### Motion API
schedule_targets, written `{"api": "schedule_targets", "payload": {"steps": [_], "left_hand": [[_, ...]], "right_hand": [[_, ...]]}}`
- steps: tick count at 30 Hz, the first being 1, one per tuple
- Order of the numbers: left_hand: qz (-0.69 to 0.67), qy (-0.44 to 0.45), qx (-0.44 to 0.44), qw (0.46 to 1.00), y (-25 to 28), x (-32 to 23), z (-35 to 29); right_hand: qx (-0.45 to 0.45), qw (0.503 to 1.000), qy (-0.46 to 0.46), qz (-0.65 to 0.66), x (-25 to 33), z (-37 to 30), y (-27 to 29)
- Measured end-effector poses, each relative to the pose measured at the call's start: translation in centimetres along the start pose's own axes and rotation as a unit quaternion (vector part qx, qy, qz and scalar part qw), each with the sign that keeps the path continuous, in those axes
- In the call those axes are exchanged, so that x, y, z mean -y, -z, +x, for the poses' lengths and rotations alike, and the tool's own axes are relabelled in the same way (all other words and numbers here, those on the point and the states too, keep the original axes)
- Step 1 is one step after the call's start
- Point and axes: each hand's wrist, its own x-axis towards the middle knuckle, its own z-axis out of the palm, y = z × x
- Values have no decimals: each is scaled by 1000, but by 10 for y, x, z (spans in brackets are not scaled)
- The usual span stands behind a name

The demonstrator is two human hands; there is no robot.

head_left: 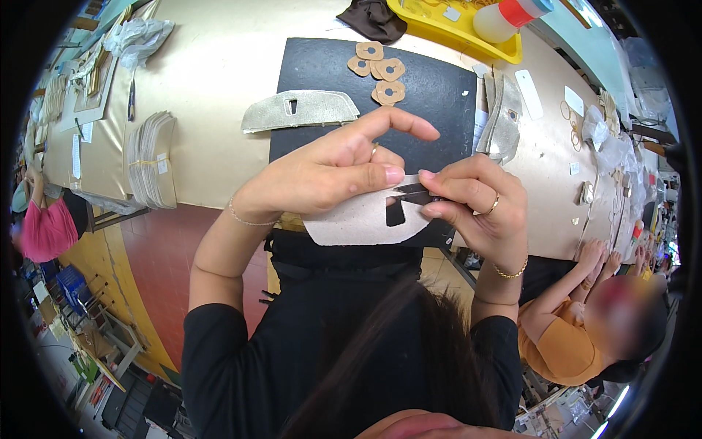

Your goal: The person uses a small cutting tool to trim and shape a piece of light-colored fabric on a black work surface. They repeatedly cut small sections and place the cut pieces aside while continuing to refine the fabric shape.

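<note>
My left hand (322, 172) grips the upper edge of a pale grey leather-like panel (347, 225), its thumb lying on top and its index finger stretched out above. A squarish opening shows in the panel, and the dark surface below is seen through it. My right hand (482, 197) is closed in a pinch at the panel's right end, beside the opening; whether the fingertips also hold a small separate piece is hidden. Beyond my hands, a similar silvery-grey panel (322, 111) with a small rectangular opening lies partly on a black board (314, 69). Several tan flower-shaped pieces (390, 93) lie on that board.
A bundled stack of pale panels (150, 161) stands left, and silvery panels (501, 121) lie right of the board. A yellow tray (468, 36) holds a white bottle with a red band (504, 22). Dark cloth (373, 20) lies beside it. Co-workers sit at the right (559, 333) and left (50, 228).
</note>
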Motion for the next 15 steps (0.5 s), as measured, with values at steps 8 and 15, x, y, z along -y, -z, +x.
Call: {"api": "schedule_targets", "payload": {"steps": [8,15], "left_hand": [[7,13,-45,999,-8,-4,3],[11,16,-41,999,-8,-5,3]], "right_hand": [[4,1000,7,1,-2,0,-1],[-4,1000,24,-6,-2,0,-1]]}}
